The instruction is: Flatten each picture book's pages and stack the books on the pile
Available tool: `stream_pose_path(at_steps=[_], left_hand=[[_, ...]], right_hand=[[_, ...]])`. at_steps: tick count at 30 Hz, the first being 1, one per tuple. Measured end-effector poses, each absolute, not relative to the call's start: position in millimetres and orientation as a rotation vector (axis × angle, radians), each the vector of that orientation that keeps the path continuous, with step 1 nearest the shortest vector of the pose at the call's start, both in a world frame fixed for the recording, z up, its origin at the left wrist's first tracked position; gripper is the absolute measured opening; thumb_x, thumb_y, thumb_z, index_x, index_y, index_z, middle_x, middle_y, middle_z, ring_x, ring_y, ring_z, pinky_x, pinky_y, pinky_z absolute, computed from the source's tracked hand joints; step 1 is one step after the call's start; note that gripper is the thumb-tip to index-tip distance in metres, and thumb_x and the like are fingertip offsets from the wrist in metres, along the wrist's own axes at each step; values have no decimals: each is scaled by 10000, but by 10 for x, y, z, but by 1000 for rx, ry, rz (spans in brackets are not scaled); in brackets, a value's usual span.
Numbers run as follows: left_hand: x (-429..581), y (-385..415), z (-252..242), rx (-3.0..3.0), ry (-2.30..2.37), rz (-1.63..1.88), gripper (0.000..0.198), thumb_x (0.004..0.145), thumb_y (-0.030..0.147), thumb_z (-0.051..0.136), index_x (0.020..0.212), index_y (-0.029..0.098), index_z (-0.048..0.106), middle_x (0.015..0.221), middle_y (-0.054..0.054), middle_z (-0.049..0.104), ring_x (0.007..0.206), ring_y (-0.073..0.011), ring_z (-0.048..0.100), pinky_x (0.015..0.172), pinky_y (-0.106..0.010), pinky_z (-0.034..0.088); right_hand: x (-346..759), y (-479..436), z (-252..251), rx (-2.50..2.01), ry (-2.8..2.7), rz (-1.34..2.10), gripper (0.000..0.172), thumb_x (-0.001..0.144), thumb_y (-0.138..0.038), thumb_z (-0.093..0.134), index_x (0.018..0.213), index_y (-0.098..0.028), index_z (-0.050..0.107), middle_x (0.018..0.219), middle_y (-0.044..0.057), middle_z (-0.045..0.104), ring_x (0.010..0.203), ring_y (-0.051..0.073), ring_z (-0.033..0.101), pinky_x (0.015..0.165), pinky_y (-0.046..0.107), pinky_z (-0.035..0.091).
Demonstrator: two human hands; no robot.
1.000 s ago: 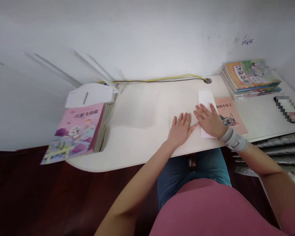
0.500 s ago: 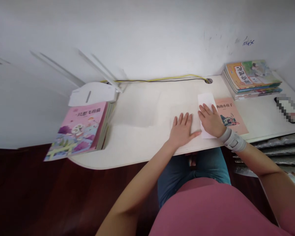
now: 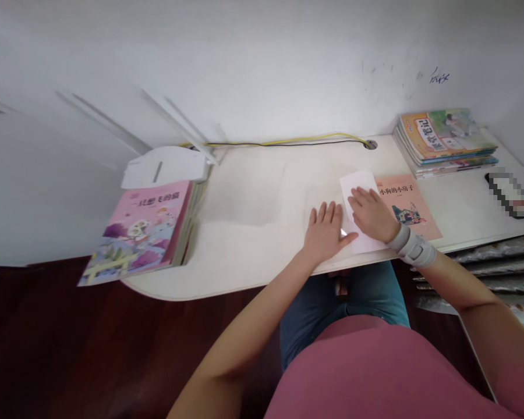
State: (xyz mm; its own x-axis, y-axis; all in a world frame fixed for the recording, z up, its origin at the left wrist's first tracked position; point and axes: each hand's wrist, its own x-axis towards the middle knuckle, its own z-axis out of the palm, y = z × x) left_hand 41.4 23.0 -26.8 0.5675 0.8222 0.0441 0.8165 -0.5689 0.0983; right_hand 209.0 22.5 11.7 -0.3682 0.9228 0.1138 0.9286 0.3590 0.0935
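**Work area on the table, seen from your head camera; 12 o'clock is toward the wall.**

**Centre:** The paper (image 3: 355,185), a thin, smooth white rectangular sheet, lies flat on the table (image 3: 244,256), just right of your midline. Its long axis runs from near you toward the wall, tilted slightly so the far end points about 11:30.

**Hands:** Your left hand (image 3: 326,234) lies palm-down on the table at the sheet's 9 o'clock edge. Your left fingers (image 3: 325,214) are spread wide and hold nothing, and your left thumb (image 3: 348,237) reaches over onto the sheet. Your right hand (image 3: 370,215) rests flat on the sheet, with your right fingers (image 3: 360,198) extended, narrowly spaced and pressing without a pinch. A grey wrist brace (image 3: 414,247) wraps your right wrist.

**Surroundings:** A salmon-pink paperback (image 3: 413,201) lies just beside the sheet at 3 o'clock. A stack of glossy books (image 3: 445,142) sits at 1 o'clock, and a pixelated phone (image 3: 510,195) at 2 o'clock. A thick pile of pink books (image 3: 144,233) overhangs the table's curved edge at 9 o'clock, beneath the white lamp (image 3: 163,167). A yellow-and-black cable (image 3: 279,141) runs along the wall edge.
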Motion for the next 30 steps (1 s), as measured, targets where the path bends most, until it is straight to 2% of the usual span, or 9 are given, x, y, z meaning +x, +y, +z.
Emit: stream_pose_path(at_steps=[3, 6, 10, 17, 24, 30], left_hand=[[411, 231, -281, 2726, 1422, 128, 892, 860, 711, 260, 1462, 53, 269, 1525, -179, 281, 1411, -356, 222, 1132, -523, 184], [412, 224, -272, 2712, 1426, 102, 899, 861, 710, 251, 1466, 45, 254, 1531, -181, 266, 1414, -358, 211, 1134, -523, 180], [426, 216, -249, 2695, 1430, 52, 911, 860, 715, 224, 1475, 42, 225, 1541, -187, 232, 1421, -364, 182, 1137, -530, 160], [436, 235, -294, 2691, 1424, 70, 957, 846, 741, 176, 1474, 21, 208, 1541, -205, 212, 1425, -373, 156, 1138, -540, 142], [407, 240, -308, 2711, 1382, 125, 982, 831, 761, 169, 1474, 20, 203, 1535, -224, 213, 1421, -375, 173, 1129, -544, 161], [395, 238, -290, 2721, 1355, 115, 992, 823, 770, 186, 1471, 19, 209, 1531, -227, 225, 1421, -368, 179, 1127, -536, 172]], right_hand=[[2193, 524, 232, -1872, -2446, -217, 513, 924, -340, 396, 1388, -122, 412, 1506, 184, 319, 1390, 331, 255, 1075, 546, 228], [2262, 740, 277, -1915, -2500, -122, 565, 905, -433, 439, 1384, -134, 411, 1477, 193, 358, 1369, 352, 272, 1038, 566, 259], [2283, 752, 259, -1956, -2516, -170, 477, 891, -397, 475, 1263, -102, 520, 1387, 212, 446, 1316, 344, 325, 1011, 544, 302], [2326, 702, 238, -1939, -2545, -195, 450, 880, -376, 502, 1196, -61, 561, 1327, 246, 476, 1296, 361, 345, 955, 471, 380], [2350, 699, 144, -1834, -2593, -218, 489, 899, -384, 470, 1260, -59, 527, 1366, 242, 460, 1328, 374, 328, 991, 495, 340], [2388, 681, 155, -1843, -2650, -152, 420, 902, -389, 495, 1162, -79, 606, 1354, 227, 485, 1334, 354, 338, 1008, 489, 328]])
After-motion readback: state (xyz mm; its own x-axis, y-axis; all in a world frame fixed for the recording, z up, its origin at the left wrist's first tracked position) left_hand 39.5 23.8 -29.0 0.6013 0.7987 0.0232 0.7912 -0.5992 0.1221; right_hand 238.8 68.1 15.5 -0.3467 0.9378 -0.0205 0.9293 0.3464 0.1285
